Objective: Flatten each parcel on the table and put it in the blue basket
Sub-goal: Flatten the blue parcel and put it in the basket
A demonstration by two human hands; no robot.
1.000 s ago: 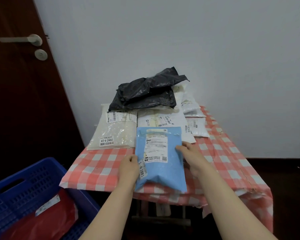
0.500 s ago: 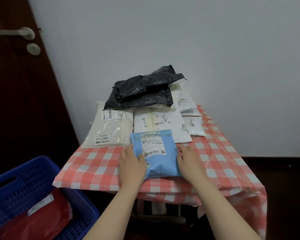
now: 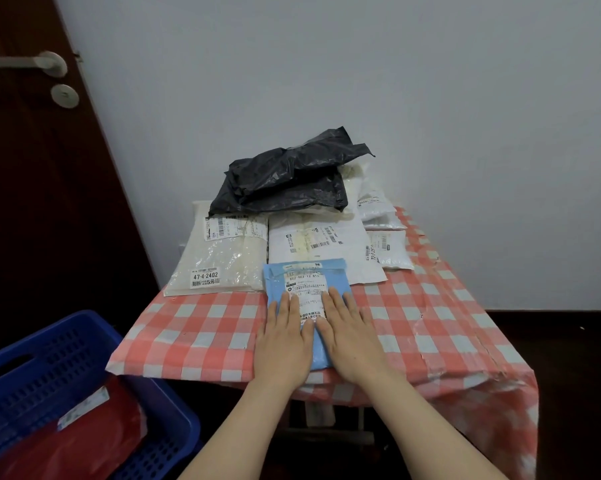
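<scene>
Right now both hands lie palm-down on the blue parcel [image 3: 339, 277], fingers straight and close together. The left hand [image 3: 282, 342] covers its left half and the right hand [image 3: 351, 339] its right half, with their inner edges nearly meeting over the white label. It looks like the pressing-flat step.

The parcel sits at the near edge of the table [image 3: 202, 327]. Its long axis runs from 12 to 6 o'clock, and its near end slightly overhangs the edge between the wrists.

What matters for the next move is the blue basket [image 3: 84, 318], which stands on the floor, lower than the tabletop, at about 8 o'clock from the hands. The left hand is the nearer one, so I would expect the parcel to be carried left and downward. A red parcel [image 3: 84, 441] already lies inside the basket.

The table is covered with a red-and-white checked cloth [image 3: 430, 306], crumpled and hanging at the right corner. More parcels wait at 12 o'clock:
- A large white parcel [image 3: 219, 265] lies at 11 o'clock.
- Another white parcel [image 3: 323, 237] lies straight ahead, touching the blue one's far end.
- Small white packets [image 3: 389, 251] lie at 1 o'clock.
- A crumpled black parcel [image 3: 288, 181] is heaped on top of them.

Behind is a plain pale wall [image 3: 430, 98], and a dark door [image 3: 32, 202] stands at 10 o'clock.
</scene>
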